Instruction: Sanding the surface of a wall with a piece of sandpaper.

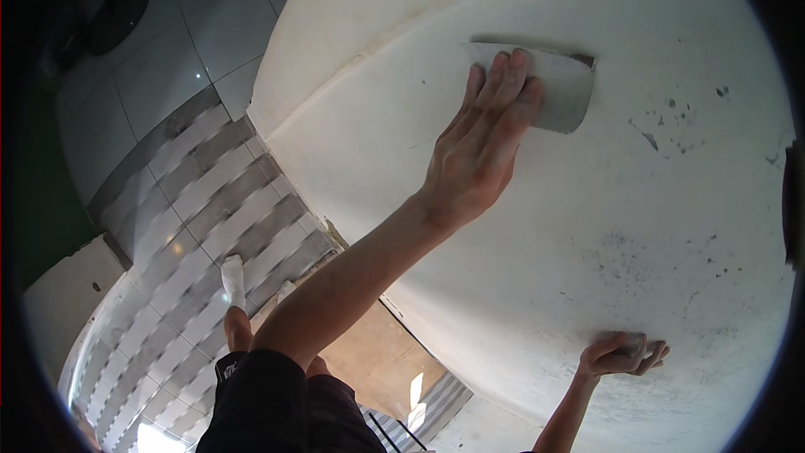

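Observation:
My left hand lies flat, its fingers pressing a pale grey sheet of sandpaper against a white wall. One upper corner of the sheet curls back and shows a brown side. Lower right, my right hand is at the same wall, fingers curled around a small grey piece; fingers partly cover it, so its kind is unclear. Dark chips and smudges mark the wall between and beyond the hands.
A low ridge runs along the wall. Below are patterned floor tiles, a tan board and my white-socked foot. A round dark stand base stands at the upper left. Thin dark bars show at the bottom.

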`<state>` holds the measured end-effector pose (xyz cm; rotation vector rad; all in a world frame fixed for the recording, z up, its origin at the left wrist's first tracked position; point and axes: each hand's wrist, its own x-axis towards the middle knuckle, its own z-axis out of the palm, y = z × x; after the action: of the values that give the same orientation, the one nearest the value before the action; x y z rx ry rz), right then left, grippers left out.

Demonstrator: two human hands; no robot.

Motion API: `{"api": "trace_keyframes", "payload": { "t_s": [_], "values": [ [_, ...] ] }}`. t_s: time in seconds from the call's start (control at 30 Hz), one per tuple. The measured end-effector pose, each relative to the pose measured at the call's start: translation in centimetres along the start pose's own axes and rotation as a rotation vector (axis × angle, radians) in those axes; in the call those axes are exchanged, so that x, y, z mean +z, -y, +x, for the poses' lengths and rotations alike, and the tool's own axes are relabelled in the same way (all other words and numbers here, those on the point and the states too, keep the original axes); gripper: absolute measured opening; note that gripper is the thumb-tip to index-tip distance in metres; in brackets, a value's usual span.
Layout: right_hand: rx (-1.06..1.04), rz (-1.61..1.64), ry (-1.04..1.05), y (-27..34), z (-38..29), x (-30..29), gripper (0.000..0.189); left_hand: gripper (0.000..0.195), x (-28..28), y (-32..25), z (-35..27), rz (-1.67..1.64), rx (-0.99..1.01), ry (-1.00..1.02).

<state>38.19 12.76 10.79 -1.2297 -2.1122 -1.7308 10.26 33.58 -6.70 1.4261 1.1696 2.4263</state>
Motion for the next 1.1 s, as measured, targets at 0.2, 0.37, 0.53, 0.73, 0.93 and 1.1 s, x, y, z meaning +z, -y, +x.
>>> {"api": "trace_keyframes", "payload": {
  "t_s": [0.2, 0.37, 0.53, 0.73, 0.93, 1.1],
  "values": [
    [-0.017, -0.012, 0.013, 0.0, 0.0, -0.3, 0.038, 0.042, -2.1, -1.7, -4.9, -0.055, -0.111, 0.191],
    [-0.033, -0.001, 0.014, -0.2, -0.2, 0.2, 0.039, 0.039, -1.5, 1.9, 1.4, 0.052, -0.147, 0.0],
    [0.0, -0.016, 0.018, 0.7, 0.3, 0.7, 0.038, 0.04, -2.5, -1.2, -5.4, 0.039, -0.201, 0.13],
    [-0.021, -0.024, 0.011, -0.1, -0.2, 0.3, 0.04, 0.04, -0.8, 1.0, -1.1, 0.085, -0.145, -0.026],
    [0.01, -0.006, -0.021, -0.1, -0.4, 0.1, 0.04, 0.036, -1.8, -4.0, -7.6, 0.022, -0.222, 0.208],
    [-0.007, 0.034, -0.022, -0.9, -1.2, -0.2, 0.037, 0.037, -0.1, -2.8, -5.9, 0.091, -0.109, 0.039]
  ]
}}
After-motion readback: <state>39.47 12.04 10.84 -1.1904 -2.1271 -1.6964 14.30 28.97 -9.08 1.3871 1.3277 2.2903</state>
